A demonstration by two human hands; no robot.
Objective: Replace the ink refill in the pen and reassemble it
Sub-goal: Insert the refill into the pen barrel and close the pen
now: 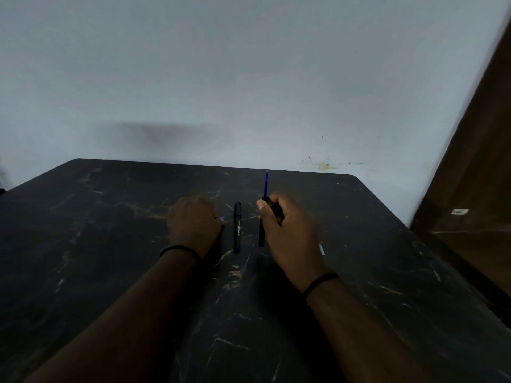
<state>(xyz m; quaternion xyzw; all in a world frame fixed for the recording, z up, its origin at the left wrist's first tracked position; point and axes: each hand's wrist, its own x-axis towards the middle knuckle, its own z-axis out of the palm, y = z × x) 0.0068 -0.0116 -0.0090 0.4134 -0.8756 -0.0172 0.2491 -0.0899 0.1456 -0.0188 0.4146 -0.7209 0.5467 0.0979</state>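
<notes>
My right hand (pixel 287 230) grips a black pen barrel (pixel 261 233), held nearly upright above the table. A blue ink refill (pixel 266 183) sticks up out of the barrel's top. A second black pen piece with pale print (pixel 237 228) lies flat on the table between my hands. My left hand (pixel 193 222) rests knuckles-up on the table to the left of it. A small blue tip (pixel 222 217) pokes out from under its fingers; what it belongs to is hidden.
The table is a dark marble-patterned top (pixel 110 244) pushed against a pale wall (pixel 249 78). A brown wooden panel (pixel 475 175) stands at the right edge. A small pale sliver (pixel 321 249) lies on the table right of my right hand.
</notes>
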